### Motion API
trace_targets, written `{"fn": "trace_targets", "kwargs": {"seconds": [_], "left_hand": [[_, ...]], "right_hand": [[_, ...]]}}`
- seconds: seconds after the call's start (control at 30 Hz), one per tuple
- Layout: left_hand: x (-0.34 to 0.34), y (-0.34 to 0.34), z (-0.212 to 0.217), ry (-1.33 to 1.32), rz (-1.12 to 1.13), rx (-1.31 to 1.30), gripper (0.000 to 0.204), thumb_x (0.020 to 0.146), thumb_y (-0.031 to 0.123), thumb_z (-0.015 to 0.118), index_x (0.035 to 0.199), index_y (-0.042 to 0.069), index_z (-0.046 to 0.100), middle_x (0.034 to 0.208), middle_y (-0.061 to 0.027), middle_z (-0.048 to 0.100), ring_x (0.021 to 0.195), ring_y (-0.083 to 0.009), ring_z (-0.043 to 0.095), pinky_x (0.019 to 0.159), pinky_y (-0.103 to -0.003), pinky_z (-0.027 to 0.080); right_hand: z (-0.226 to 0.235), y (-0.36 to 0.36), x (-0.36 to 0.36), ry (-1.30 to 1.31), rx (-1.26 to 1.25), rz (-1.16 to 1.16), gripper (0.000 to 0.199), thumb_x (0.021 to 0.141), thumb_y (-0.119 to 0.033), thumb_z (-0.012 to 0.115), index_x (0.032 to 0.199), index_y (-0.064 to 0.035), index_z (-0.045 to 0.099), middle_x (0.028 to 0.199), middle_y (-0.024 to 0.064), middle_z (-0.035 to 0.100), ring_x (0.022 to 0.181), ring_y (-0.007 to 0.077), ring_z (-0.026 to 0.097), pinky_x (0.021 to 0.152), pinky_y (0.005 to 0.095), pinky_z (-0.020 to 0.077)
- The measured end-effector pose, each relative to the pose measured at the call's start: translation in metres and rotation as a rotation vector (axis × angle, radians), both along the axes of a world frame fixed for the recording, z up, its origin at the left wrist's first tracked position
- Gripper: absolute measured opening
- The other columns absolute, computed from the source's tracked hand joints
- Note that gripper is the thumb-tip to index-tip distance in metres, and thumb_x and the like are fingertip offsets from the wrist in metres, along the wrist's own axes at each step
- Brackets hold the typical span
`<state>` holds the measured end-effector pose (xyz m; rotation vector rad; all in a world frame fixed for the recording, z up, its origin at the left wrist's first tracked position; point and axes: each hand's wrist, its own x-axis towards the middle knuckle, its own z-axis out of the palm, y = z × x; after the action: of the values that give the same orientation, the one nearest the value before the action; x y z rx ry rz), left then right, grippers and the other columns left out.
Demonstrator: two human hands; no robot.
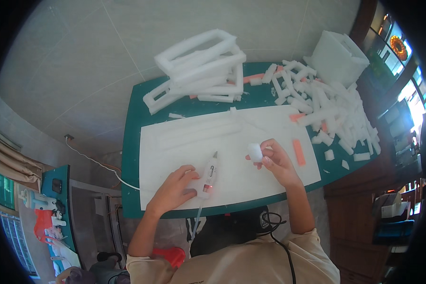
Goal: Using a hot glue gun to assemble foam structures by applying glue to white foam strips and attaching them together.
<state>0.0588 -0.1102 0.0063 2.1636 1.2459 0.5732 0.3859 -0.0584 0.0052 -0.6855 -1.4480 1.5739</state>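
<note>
My right hand (278, 161) pinches a small white foam block (255, 153) between thumb and fingers, above the white board (270, 189). My left hand (174, 188) is open over the board's near left part, thumb and fingers apart. Just right of its fingertips lies a white pen-shaped tool (208, 179) with a grey pointed tip, a small display and a red light; I cannot tell whether the fingers touch it. A pale rod or cord runs from its near end over the table edge. Farther back on the board, long white foam strips (194, 135) barely stand out against the surface.
White foam frames (203, 61) are stacked at the back of the green table (133, 113). A heap of foam offcuts (333, 106) covers the right side, with a white foam box (336, 59) behind. An orange strip (298, 152) lies beside my right hand. A white cable (102, 163) reaches the left edge.
</note>
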Motion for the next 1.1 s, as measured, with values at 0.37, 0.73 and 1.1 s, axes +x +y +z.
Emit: {"fn": "trace_targets", "kwargs": {"seconds": [0.37, 0.73, 1.1], "left_hand": [[0.03, -0.017, 0.031, 0.229, 0.051, 0.807, 0.029, 0.076, 0.009, 0.069, 0.105, 0.012, 0.065, 0.115, -0.0045, 0.06, 0.11, -0.023, 0.052, 0.089, -0.04, 0.046], [0.076, 0.013, 0.032, 0.399, -0.057, 1.172, 0.027, 0.085, 0.016, 0.061, 0.112, 0.016, 0.063, 0.111, -0.0025, 0.061, 0.11, -0.0175, 0.054, 0.09, -0.039, 0.044], [0.053, 0.033, 0.036, 0.372, -0.07, 1.105, 0.032, 0.08, 0.01, 0.064, 0.113, 0.011, 0.062, 0.109, -0.0064, 0.061, 0.101, -0.019, 0.057, 0.086, -0.036, 0.044]], "right_hand": [[0.014, -0.003, -0.018, -0.09, -0.053, 0.003, 0.017, 0.097, -0.015, 0.057, 0.107, -0.008, 0.046, 0.101, 0.0118, 0.066, 0.087, 0.0107, 0.054, 0.077, 0.0243, 0.0428], [0.011, -0.009, -0.05, -0.146, 0.072, 0.012, 0.014, 0.093, 0.0, 0.056, 0.105, -0.0041, 0.049, 0.095, 0.0032, 0.059, 0.094, 0.0078, 0.055, 0.083, 0.0245, 0.0457], [0.016, 0.005, -0.062, -0.175, 0.043, 0.018, 0.019, 0.091, -0.002, 0.059, 0.108, -0.0031, 0.051, 0.099, 0.0063, 0.065, 0.089, 0.0104, 0.06, 0.077, 0.0253, 0.0488]]}}
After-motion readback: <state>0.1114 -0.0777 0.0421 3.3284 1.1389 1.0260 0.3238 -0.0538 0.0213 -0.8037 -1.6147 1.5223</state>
